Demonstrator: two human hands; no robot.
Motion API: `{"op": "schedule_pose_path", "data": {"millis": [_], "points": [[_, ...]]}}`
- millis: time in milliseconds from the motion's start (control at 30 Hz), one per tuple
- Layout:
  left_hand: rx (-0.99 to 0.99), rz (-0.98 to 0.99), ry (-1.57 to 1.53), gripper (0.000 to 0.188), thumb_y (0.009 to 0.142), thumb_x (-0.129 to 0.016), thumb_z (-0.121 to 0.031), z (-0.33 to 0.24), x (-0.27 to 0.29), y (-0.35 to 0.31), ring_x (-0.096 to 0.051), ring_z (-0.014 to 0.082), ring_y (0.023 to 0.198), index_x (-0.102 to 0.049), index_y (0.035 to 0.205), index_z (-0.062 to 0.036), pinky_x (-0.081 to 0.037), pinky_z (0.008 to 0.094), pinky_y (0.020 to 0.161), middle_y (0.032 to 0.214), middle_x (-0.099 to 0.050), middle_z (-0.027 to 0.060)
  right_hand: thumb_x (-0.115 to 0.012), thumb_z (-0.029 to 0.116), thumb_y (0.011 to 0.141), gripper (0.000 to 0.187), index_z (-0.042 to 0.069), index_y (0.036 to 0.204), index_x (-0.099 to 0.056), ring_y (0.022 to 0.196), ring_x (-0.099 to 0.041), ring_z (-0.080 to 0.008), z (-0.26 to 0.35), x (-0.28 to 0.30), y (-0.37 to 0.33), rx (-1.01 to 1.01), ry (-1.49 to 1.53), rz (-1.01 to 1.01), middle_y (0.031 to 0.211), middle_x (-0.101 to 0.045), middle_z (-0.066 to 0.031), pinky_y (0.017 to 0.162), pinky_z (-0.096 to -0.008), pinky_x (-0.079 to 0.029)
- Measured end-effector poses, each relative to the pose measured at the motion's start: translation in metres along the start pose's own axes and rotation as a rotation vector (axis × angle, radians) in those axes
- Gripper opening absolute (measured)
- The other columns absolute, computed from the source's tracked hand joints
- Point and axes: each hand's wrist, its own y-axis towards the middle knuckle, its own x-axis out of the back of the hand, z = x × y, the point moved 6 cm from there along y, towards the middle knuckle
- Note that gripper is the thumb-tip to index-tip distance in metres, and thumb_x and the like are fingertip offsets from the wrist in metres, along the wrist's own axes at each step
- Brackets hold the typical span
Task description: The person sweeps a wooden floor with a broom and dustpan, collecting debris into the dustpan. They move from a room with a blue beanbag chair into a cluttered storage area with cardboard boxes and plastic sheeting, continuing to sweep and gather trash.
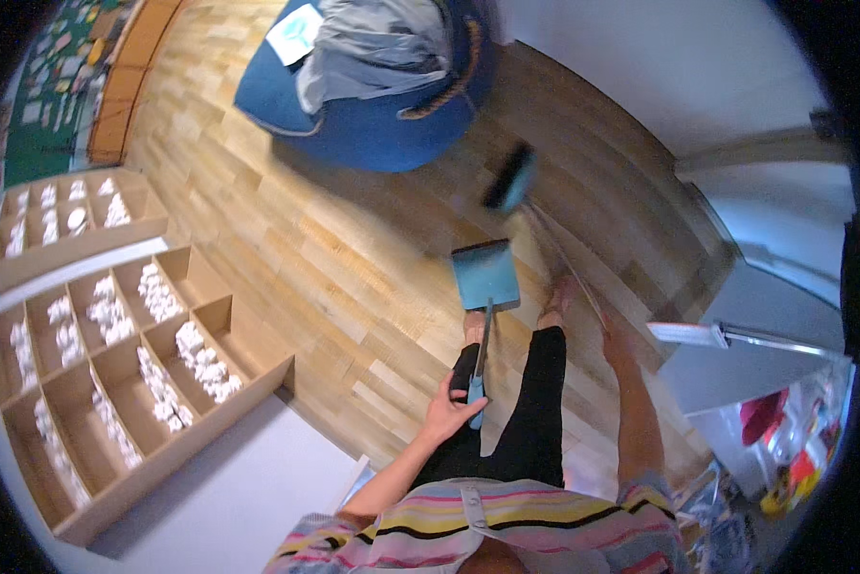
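Head view: dustpan and broom, two pieces, one to each hand.

Item 1, dustpan (489,277): left hand (451,413) closed around its grip. Pan between 12 and 1 o'clock from that hand, just ahead of the bare feet, low over the wood floor (353,316); contact with the boards cannot be told.

Item 2, broom (514,184): right hand (618,344) closed around its pole. Head at 11 o'clock from that hand, between 12 and 1 o'clock from the pan, near it but apart.

Labels: white card (295,34) at 11 o'clock, on a large blue bag (382,139) beside grey cloth (382,53); blue-green print, too blurred to read.

Appearance: dustpan squarish, light teal, dark front edge, slim grey shaft, light-blue grip. Broom with teal block and dark bristles, both blurred; pole thin, pale, slanted.

Surroundings: divided cardboard tray (210,430), between 8 and 9 o'clock, compartments bearing rows of small white pieces (205,364).
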Motion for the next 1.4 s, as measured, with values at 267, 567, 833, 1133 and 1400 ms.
{"op": "schedule_pose_path", "data": {"millis": [267,567,833,1133,1400], "points": [[0.040,0.049,-0.385,0.058,0.082,-0.062,-0.010,0.003,-0.031,0.032,-0.057,0.0154,0.054,-0.030,0.131,-0.0055,-0.048,0.0289,0.049,0.079,-0.059,0.0120,-0.046,0.020,0.089,0.051,0.033,0.136,-0.034,0.076,-0.060,-0.0405,-0.170,-0.048,-0.176,-0.299,-0.010,-0.214,0.085,-0.062,-0.0212,0.069,-0.0466,-0.048],[-0.019,-0.252,-0.237,0.019,0.086,-0.057,-0.012,-0.022,-0.027,0.037,-0.040,0.0069,0.042,-0.055,0.101,-0.0004,-0.032,0.0223,0.037,0.057,-0.046,-0.0010,-0.045,0.019,0.090,0.055,0.031,0.140,-0.023,0.069,-0.059,-0.0410,-0.078,0.001,-0.113,-0.139,0.141,-0.330,0.077,-0.061,-0.0222,0.062,-0.0506,-0.046],[-0.084,-0.245,-0.026,0.019,0.084,-0.059,-0.013,-0.108,-0.048,0.048,-0.039,0.0063,0.039,-0.058,0.097,0.0015,-0.030,0.0235,0.033,0.053,-0.045,-0.0012,-0.052,0.021,0.086,0.054,0.033,0.135,-0.033,0.087,-0.061,-0.0341,-0.066,0.116,0.054,-0.082,0.136,-0.243,0.099,-0.063,-0.0143,0.071,-0.0441,-0.049],[-0.434,-0.168,0.551,0.029,0.079,-0.065,-0.016,-0.227,-0.120,0.094,-0.051,0.0104,0.061,-0.063,0.096,0.0070,-0.044,0.0267,0.058,0.066,-0.059,0.0057,-0.047,0.029,0.089,0.046,0.030,0.134,-0.036,0.095,-0.059,-0.0367,-0.271,0.097,-0.039,-0.527,0.400,-0.214,0.105,-0.060,-0.0170,0.080,-0.0494,-0.047],[-0.598,0.052,0.983,0.027,0.075,-0.067,-0.022,-0.339,-0.204,0.118,-0.064,0.0296,0.072,-0.066,0.093,-0.0020,-0.049,0.0367,0.066,0.075,-0.065,0.0165,-0.046,0.026,0.088,0.048,0.029,0.135,-0.034,0.094,-0.058,-0.0392,-0.338,0.064,-0.012,-0.567,0.658,-0.680,0.104,-0.060,-0.0194,0.078,-0.0514,-0.047]]}}
